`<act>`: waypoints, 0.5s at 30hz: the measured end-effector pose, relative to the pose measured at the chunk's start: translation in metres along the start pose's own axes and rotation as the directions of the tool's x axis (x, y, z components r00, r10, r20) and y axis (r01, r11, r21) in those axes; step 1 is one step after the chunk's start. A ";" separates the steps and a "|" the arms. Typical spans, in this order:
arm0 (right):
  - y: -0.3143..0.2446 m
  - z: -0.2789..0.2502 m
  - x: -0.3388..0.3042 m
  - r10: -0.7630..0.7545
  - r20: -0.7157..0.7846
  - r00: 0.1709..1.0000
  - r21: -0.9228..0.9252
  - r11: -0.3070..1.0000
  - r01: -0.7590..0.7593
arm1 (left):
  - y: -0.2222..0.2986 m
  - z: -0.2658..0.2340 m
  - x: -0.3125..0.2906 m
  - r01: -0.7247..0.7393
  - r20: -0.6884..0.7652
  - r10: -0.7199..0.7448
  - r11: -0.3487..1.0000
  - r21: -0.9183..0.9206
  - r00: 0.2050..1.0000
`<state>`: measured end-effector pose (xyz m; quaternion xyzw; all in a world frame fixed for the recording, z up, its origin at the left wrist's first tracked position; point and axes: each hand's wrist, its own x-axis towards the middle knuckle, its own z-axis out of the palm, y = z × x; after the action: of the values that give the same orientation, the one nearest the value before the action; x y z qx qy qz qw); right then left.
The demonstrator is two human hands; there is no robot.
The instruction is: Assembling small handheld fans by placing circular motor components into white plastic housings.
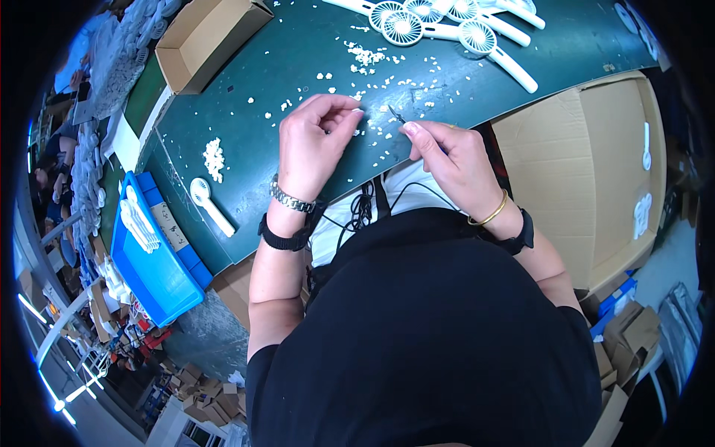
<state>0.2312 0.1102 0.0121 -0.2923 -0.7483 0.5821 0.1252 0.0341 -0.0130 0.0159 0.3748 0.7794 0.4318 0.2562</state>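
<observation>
Over the green tabletop [261, 160], my left hand [313, 138] is closed in a pinch, a tiny white piece [358, 111] just showing at its fingertips. Facing it, my right hand [454, 156] grips a slim dark pointed tool [395, 113] between thumb and forefinger; its tip points toward the left hand. Whether it is tweezers or a blade is too small to tell. Small white pieces [365, 56] lie scattered beyond and between the hands, and a separate pile of white pieces [214, 159] sits to the left.
Several white handheld fans [477, 37] lie at the far side. One white fan-shaped part [211, 207] rests near the left corner beside a blue bin [167, 276] holding white parts. An open cardboard box [551, 171] stands at right, another cardboard box [201, 45] at far left.
</observation>
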 end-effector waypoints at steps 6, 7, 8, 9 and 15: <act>0.007 0.002 0.000 -0.021 -0.032 0.999 0.021 1.000 0.022 | -0.006 -0.009 0.025 -0.138 0.002 0.143 0.950 0.280 0.990; 0.007 0.002 0.000 -0.019 -0.032 0.999 0.019 1.000 0.020 | -0.007 -0.010 0.031 -0.171 0.005 0.178 0.940 0.297 0.984; 0.007 0.002 0.000 -0.020 -0.031 0.999 0.019 1.000 0.021 | -0.008 -0.009 0.037 -0.171 0.003 0.178 0.939 0.297 0.984; 0.008 0.002 0.000 -0.019 -0.033 0.999 0.026 0.999 0.020 | -0.009 -0.007 0.044 -0.204 0.002 0.214 0.928 0.311 0.977; 0.009 0.002 -0.001 -0.016 -0.040 0.999 0.036 0.999 0.017 | -0.027 0.003 0.070 -0.313 0.055 0.317 0.865 0.393 0.947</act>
<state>0.2338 0.1090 0.0033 -0.2953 -0.7374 0.5886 0.1499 -0.0149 0.0351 -0.0141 0.5385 0.7804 0.3028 0.0965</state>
